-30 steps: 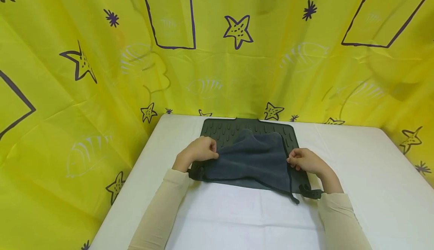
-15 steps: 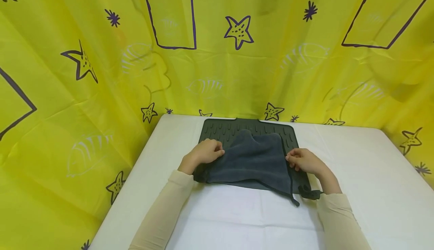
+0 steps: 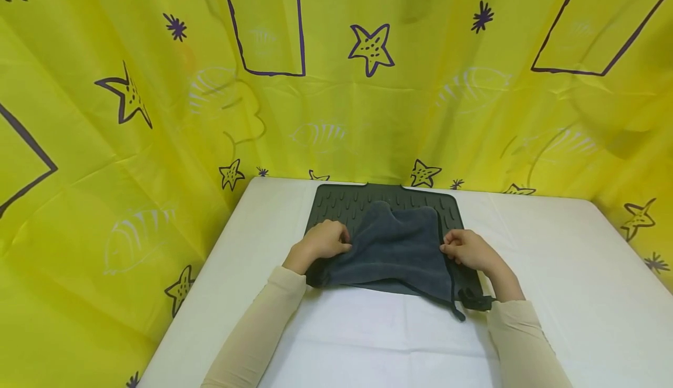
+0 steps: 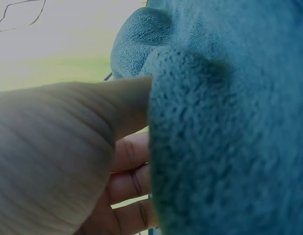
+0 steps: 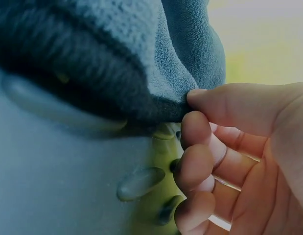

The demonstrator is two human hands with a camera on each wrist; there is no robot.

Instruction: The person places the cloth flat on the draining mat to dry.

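A dark blue-grey cloth (image 3: 394, 245) with a black edge lies rumpled over a dark mat (image 3: 336, 201) that has raised ridges. At the cloth's left edge, my left hand (image 3: 326, 239) pinches the fabric. In the left wrist view the thumb meets a fold of cloth (image 4: 200, 137), and the fingertips are hidden behind it. My right hand (image 3: 468, 250) grips the opposite edge. Its thumb and index finger pinch the dark border in the right wrist view, the other fingers curled below, with the ridged mat (image 5: 68, 166) underneath.
The mat lies near the far edge of a table covered in white cloth (image 3: 357, 341). Behind and to the left hangs a yellow curtain (image 3: 326, 107) printed with starfish and fish. A small loop (image 3: 460, 316) at the cloth's near right corner extends past the mat.
My left hand has moved to the right, bringing the cloth's left edge inward. The right hand has shifted slightly left, still holding its edge.
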